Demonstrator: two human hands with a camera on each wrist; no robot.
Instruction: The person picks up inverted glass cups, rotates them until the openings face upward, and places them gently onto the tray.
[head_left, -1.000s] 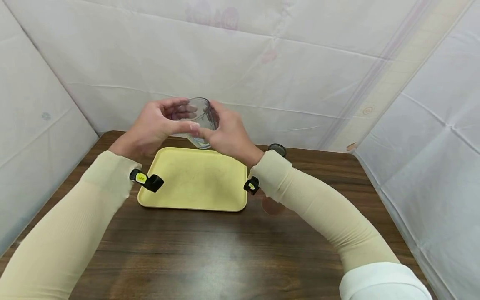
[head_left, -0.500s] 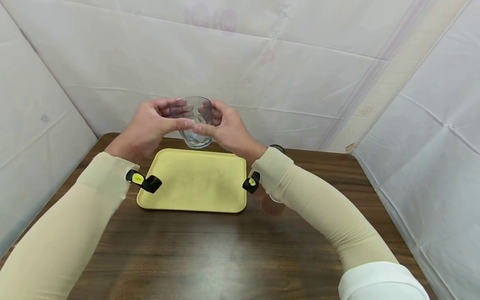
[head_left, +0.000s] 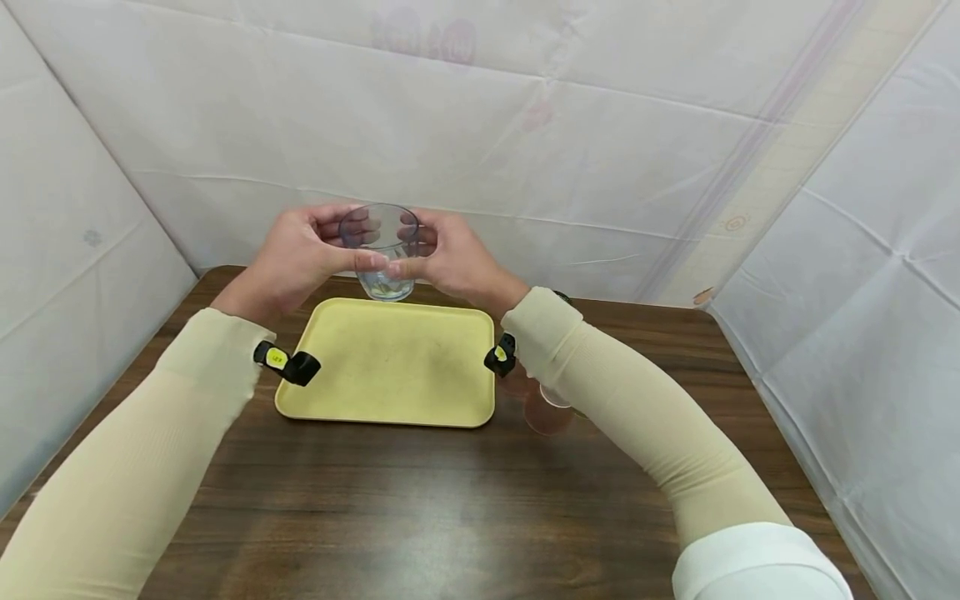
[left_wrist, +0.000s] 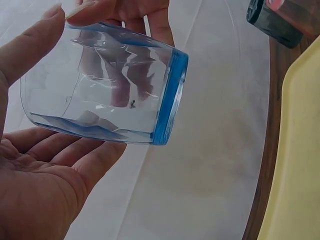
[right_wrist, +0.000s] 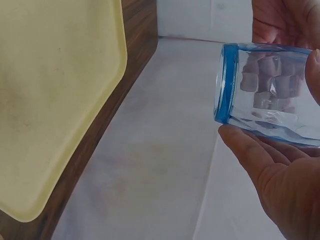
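The left hand [head_left: 296, 258] curls round the left side of a clear glass tumbler [head_left: 378, 250], thumb on the near wall and fingers on the far wall. The left wrist view shows the palm under it and the fingers [left_wrist: 80, 160] bent along its side. The tumbler [left_wrist: 107, 82] has a blue-tinted base and is held in the air above the far edge of the yellow tray [head_left: 390, 362], well clear of it. The tray lies on the dark wooden table [head_left: 450, 500], nearer the far edge than the near one.

The right hand [head_left: 450, 258] grasps the tumbler's right side the same way; in the right wrist view its thumb [right_wrist: 250, 150] lies under the wall near the blue base [right_wrist: 223, 82].

To hold this well, both thumbs should probably stay on the thick lower wall, not the thin rim, with even pressure from each side, since smooth glass is likely to slip if one hand loosens first. Keeping it over the tray seems wise.

A pinkish cup [head_left: 547, 408] stands on the table just beside the tray's right near corner, partly hidden by the right sleeve [head_left: 637, 417].
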